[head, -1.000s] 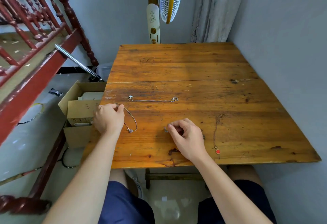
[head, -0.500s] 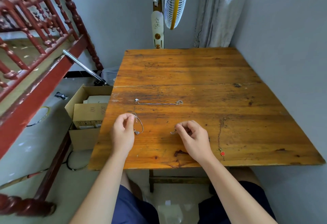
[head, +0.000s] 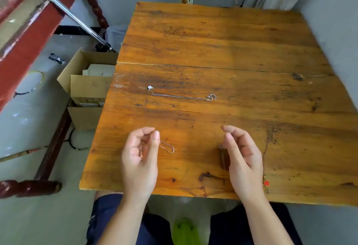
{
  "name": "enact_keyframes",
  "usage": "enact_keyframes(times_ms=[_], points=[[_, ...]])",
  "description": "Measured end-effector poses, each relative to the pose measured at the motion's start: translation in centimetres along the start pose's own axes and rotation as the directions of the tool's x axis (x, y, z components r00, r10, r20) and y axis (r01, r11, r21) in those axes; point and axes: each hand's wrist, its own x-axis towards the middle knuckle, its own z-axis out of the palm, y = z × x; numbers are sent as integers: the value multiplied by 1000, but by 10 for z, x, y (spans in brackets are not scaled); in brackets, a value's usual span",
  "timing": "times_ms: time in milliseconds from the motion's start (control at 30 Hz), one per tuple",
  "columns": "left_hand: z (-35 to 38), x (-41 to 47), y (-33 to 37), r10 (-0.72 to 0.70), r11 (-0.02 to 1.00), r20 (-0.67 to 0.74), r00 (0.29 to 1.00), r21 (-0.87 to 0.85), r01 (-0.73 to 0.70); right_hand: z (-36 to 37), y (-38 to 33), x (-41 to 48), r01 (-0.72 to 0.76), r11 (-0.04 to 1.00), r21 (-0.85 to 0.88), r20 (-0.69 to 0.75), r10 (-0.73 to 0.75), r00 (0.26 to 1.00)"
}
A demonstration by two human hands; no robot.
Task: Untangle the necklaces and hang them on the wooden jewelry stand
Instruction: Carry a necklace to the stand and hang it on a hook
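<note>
the wooden surface [head: 222, 37] is wide, and its whole far half, beyond the seam [head: 193, 67] that crosses it, is bare wood. its right side runs along the grey wall [head: 333, 12], while the left edge and the near edge are free.

the left hand [head: 139, 151] hangs over the near left part of the surface, just inside the near edge. its fingers are curled and it pinches a thin rose-coloured necklace [head: 167, 147], whose narrow loop sticks out to the right of the thumb.

the right hand [head: 242, 157] is held near the front edge too, well apart from the left, with bare wood between them. its fingers are loosely bent and the thumb and forefinger stand apart. a dark chain [head: 222, 155] shows just beside its palm, but whether the hand grips it cannot be told.

a silver necklace [head: 180, 97] lies stretched in a straight line left to right beyond both hands, near the middle of the surface, its white pendant [head: 149, 87] at the left end.

a red-pendant necklace [head: 266, 182] lies just right of the right hand, its chain running away from the person and its pendant close to the near edge.

off the left edge, on the floor, an open cardboard box [head: 87, 87] stands against the surface, with a metal rod [head: 77, 20] and a red wooden railing [head: 29, 27] behind it.
</note>
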Motion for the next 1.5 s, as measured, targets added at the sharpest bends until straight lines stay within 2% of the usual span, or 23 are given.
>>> enact_keyframes(times_ms=[167, 300, 367, 433, 533, 700, 767, 900, 1067, 1167, 1333, 1500], points=[[3, 13, 9, -189, 981, 28, 982, -31, 190, 0, -6, 13, -212, 977, 18, 55, 211, 976], [0, 32, 38, -424, 905, 50, 904, -21, 426, 6, -46, 32, -444, 895, -32, 83, 445, 892], [-6, 42, 70, -481, 877, 32, 876, 11, 481, 9, -86, 40, -499, 863, -79, 81, 505, 859], [-14, 51, 116, -469, 883, 18, 883, -8, 469, 11, -139, 45, -504, 859, -88, 71, 510, 857], [-27, 66, 197, -374, 926, -6, 927, -54, 373, 12, -220, 52, -493, 868, -61, 82, 496, 864], [-51, 78, 319, -209, 962, -1, 978, -178, 206, 14, -338, 63, -287, 957, -41, 225, 288, 931], [-59, 76, 353, -167, 959, -40, 985, -238, 153, 15, -371, 66, -207, 978, -1, 271, 199, 942], [-67, 47, 383, -165, 939, -180, 970, -330, 99, 14, -390, 64, -130, 990, 52, 408, 97, 908], [-82, -17, 378, -316, 884, -317, 894, -440, 157, 19, -369, 45, -181, 983, -18, 504, 166, 848], [-108, -48, 375, -322, 894, -406, 855, -427, 134, 32, -371, 25, -162, 985, -56, 613, 162, 773], [-164, -92, 374, -278, 925, -573, 771, -377, 53, 72, -390, -19, -234, 971, -49, 808, 177, 562], [-239, -123, 352, -243, 949, -736, 631, -316, -3, 153, -397, -79, -160, 982, -103, 905, 159, 394]])
